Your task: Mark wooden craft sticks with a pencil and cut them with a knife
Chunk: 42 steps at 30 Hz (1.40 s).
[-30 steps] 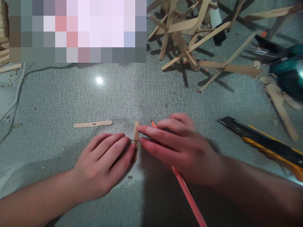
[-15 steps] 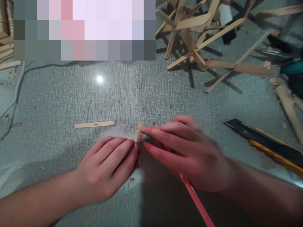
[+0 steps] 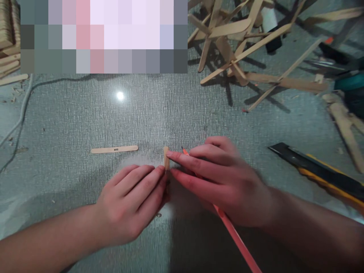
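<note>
A short wooden stick (image 3: 166, 157) stands nearly vertical in the view between my hands, its lower part hidden by fingers. My left hand (image 3: 135, 201) has its fingers pressed together around the stick's lower end. The index finger of my right hand (image 3: 218, 178) touches the stick's upper right edge. A red pencil (image 3: 237, 237) runs under that hand, held in it, with its tip showing above the fingers and its long end pointing to the lower right. Left of the stick, another wooden stick (image 3: 114, 149) with a small dark mark at its middle lies flat on the table.
Crossed wooden sticks (image 3: 230, 62) fill the upper right. A black and yellow utility knife (image 3: 321, 170) lies at the right. Stacked sticks (image 3: 8, 30) are at the upper left, near a grey cable (image 3: 25, 102). Pixelation covers the top left.
The stick between my hands has turned slightly more upright and shifted a little left. My right hand and the pencil have moved slightly left with it.
</note>
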Each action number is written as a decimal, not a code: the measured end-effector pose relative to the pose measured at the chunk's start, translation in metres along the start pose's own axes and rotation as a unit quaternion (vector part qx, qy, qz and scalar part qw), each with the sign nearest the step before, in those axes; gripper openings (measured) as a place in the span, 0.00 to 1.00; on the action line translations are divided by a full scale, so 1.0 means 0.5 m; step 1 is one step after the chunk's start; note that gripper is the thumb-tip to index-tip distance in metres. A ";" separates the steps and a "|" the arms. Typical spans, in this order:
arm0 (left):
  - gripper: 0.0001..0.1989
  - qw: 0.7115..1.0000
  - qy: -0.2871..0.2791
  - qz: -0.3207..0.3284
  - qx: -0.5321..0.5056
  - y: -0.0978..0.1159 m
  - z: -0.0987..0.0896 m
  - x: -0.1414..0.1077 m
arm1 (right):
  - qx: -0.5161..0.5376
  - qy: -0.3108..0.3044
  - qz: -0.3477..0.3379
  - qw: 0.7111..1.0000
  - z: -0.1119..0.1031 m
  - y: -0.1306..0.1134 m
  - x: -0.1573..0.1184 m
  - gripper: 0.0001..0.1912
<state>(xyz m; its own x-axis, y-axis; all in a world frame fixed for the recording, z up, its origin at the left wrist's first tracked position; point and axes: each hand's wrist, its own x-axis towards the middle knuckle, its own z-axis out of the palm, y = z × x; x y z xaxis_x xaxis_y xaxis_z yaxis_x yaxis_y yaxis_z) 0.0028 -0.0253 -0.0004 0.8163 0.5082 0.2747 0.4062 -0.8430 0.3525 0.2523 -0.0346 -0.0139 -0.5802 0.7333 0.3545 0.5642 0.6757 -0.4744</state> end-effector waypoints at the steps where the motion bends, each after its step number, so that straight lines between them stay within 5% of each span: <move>1: 0.16 1.000 0.000 -0.001 -0.001 -0.001 0.001 0.000 | 0.001 0.001 -0.001 1.000 0.001 0.000 0.000 0.11; 42: 0.14 0.999 0.023 -0.023 -0.011 0.004 0.008 -0.003 | 0.008 -0.003 0.007 1.000 -0.002 0.001 -0.003 0.11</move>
<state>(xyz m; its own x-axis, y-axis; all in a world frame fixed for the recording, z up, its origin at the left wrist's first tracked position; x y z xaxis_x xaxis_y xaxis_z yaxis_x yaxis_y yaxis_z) 0.0041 -0.0286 -0.0036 0.7766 0.5546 0.2988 0.4337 -0.8147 0.3850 0.2541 -0.0350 -0.0138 -0.5759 0.7419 0.3434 0.5621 0.6643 -0.4926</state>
